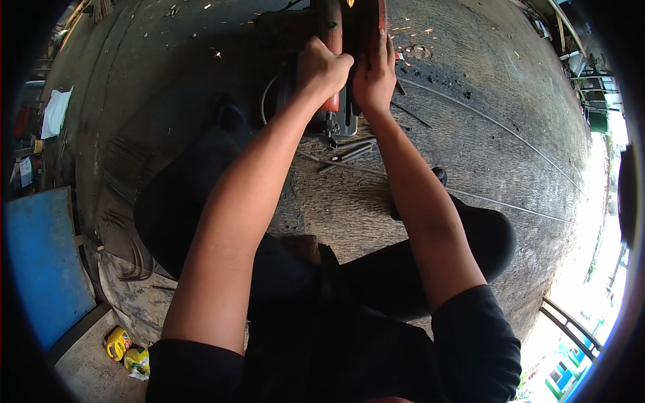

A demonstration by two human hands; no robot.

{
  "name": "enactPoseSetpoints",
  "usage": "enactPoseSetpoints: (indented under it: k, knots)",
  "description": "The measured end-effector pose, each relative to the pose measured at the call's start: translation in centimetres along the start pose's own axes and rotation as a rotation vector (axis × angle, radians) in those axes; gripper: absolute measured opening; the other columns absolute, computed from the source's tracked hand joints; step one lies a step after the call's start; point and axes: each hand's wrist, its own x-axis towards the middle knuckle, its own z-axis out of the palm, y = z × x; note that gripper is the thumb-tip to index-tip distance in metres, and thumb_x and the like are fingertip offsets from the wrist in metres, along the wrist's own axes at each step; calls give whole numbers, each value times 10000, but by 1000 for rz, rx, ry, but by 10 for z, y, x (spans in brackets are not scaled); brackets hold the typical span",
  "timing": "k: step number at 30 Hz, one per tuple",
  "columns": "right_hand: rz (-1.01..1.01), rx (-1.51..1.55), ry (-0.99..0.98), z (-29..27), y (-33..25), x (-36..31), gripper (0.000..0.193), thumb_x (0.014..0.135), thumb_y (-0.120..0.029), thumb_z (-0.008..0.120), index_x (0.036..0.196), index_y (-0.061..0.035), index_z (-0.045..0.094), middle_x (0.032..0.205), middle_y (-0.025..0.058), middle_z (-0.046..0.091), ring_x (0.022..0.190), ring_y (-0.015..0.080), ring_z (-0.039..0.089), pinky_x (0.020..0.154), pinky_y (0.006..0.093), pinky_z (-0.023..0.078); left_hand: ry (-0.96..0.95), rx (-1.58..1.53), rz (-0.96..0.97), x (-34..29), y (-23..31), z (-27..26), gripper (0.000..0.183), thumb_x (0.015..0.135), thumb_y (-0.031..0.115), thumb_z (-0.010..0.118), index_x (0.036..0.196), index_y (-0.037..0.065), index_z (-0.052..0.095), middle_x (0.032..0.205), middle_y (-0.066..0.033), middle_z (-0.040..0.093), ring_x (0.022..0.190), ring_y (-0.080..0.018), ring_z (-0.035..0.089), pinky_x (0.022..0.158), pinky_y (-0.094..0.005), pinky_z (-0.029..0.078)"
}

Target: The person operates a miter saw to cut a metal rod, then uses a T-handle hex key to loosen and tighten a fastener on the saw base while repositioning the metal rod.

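At the top middle of the head view stands a cut-off saw with a red handle (332, 101), a grey metal base (349, 125) and a red blade guard (381, 17). My left hand (324, 69) is closed around the handle. Against the guard's near end rests my right hand (374, 79), its fingers stretched along the red edge and not wrapped round it. Bright sparks (350, 3) fly at the far side of the saw. The blade and whatever it touches are hidden. Several short metal rods (351, 153) lie just in front of the base.
Long thin rods (497, 119) stretch over the rough floor to the right, near scattered dark bits (467, 94). On the left are a blue panel (50, 245), a white sack (56, 113) and bent bars (138, 258). Yellow packets (119, 343) lie at lower left. My bent legs flank the floor before me.
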Motion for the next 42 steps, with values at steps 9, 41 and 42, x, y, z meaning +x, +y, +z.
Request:
enactPoseSetpoints:
  k: [9,41,42]
  knots:
    - [29,10,-19,0,-1,0,607,835,-81,540,1405,-157,346,1354,264,395,1100,450,517,854,444,495,16,0,6,-2,3,-1,333,630,179,632,780,-111,566,745,-308,613,800,-420,643,713,-421,520]
    - [42,0,-17,-3,-7,2,581,842,-85,542,1393,-97,359,1353,248,415,1126,437,512,884,430,481,-10,2,-29,0,0,0,411,640,189,630,875,-135,537,820,-326,613,841,-437,631,755,-430,511]
    - [42,-1,-17,-3,-6,2,581,842,-85,542,1393,-97,359,1353,248,415,1126,437,512,884,430,481,-11,3,-36,-1,1,0,411,640,190,630,872,-135,537,820,-325,613,841,-437,631,756,-430,510]
